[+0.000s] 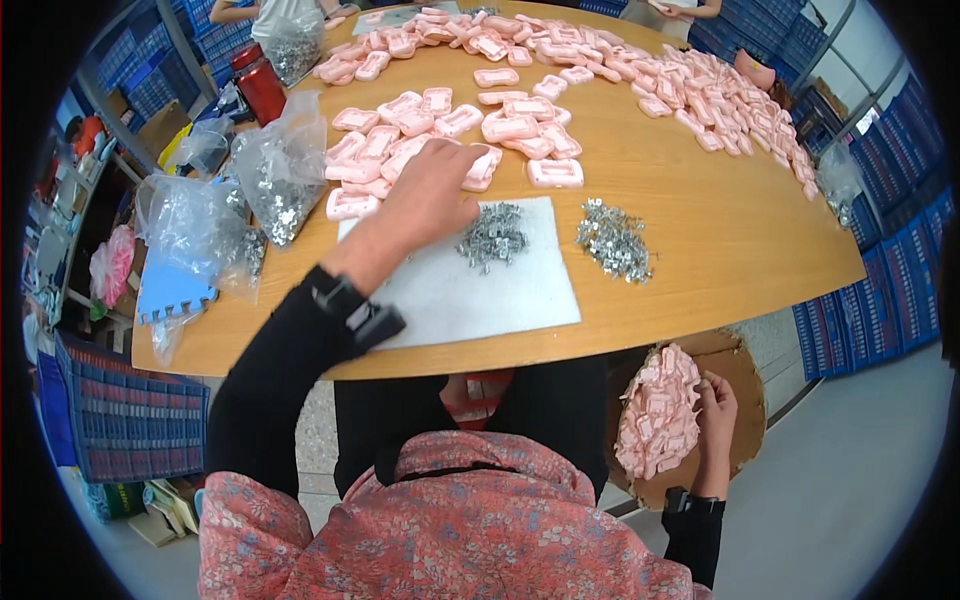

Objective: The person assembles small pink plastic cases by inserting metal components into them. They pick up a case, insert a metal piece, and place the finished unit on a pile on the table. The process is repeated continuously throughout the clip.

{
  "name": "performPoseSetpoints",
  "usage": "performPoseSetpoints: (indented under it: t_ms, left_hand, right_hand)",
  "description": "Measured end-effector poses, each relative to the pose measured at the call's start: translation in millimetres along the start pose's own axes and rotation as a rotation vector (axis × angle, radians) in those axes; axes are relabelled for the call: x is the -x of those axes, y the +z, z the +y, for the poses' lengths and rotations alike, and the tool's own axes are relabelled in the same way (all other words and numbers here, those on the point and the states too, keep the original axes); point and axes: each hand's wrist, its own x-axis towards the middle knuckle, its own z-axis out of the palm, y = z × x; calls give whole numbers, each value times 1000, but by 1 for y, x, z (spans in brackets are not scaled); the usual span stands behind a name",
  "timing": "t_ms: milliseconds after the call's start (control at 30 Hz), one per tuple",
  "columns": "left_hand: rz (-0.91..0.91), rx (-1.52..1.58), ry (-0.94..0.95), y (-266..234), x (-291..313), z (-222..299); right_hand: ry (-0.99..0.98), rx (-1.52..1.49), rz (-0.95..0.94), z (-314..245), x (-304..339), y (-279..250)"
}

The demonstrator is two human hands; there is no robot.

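My left hand [425, 195] reaches over the table to a cluster of pink plastic casings. Its fingers are apart, the fingertips at one pink casing [484, 168] and the thumb below it. Under this hand lies a white sheet [430, 310] bearing a pile of small silver metal parts [493, 238]. Low on the right, my right hand [716, 410] is at the inner side of a round brown container [745, 370] filled with pink pieces [655, 420]. Its fingers are loosely bent beside the pieces, and nothing held shows between them.
A second metal pile [613, 240] lies right of the sheet. Clear bags of metal parts [280, 180] and a red flask [258, 85] stand at left. More casings [720, 100] line the table's far edge, where other people's arms show. Blue crates [130, 420] surround the table.
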Motion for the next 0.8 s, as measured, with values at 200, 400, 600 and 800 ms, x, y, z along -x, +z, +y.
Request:
performPoseSetpoints:
  t_ms: [200, 400, 600, 800]
  left_hand:
    - [-693, -149, -82, 19, -81, -23]
    - [-604, -203, 24, 21, -94, -32]
    - [-650, -155, -31, 9, -106, -21]
    - [-340, -124, -38, -4, -91, -26]
  right_hand:
    - [-228, 76, -149, -72, 5, 53]
    - [-335, 51, -348, -165, 6, 98]
    - [-529, 172, -511, -226, -7, 156]
    - [-696, 199, -561, -248, -2, 192]
